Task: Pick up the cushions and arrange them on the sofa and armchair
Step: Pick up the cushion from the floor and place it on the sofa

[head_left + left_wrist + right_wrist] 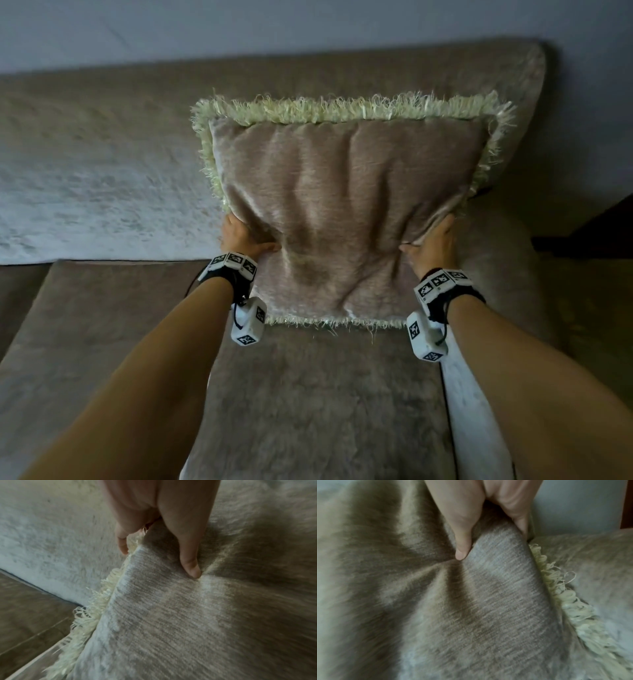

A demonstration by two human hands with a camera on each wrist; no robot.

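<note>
A beige velvet cushion (342,205) with a cream fringe stands upright near the right end of the sofa (102,154), leaning toward the backrest. My left hand (245,238) grips its left edge, thumb pressed into the front face and fingers behind. My right hand (431,243) grips the right edge the same way. In the left wrist view the thumb dents the cushion (188,615) beside its fringe. In the right wrist view the thumb and fingers pinch a fold of the cushion (488,588). The fingers behind the cushion are hidden.
The sofa's seat cushion (308,394) spreads below the cushion, with more seat to the left. The rounded right armrest (496,274) sits just beside my right hand. A pale wall (308,24) rises behind the backrest, and dark floor (603,233) shows at the far right.
</note>
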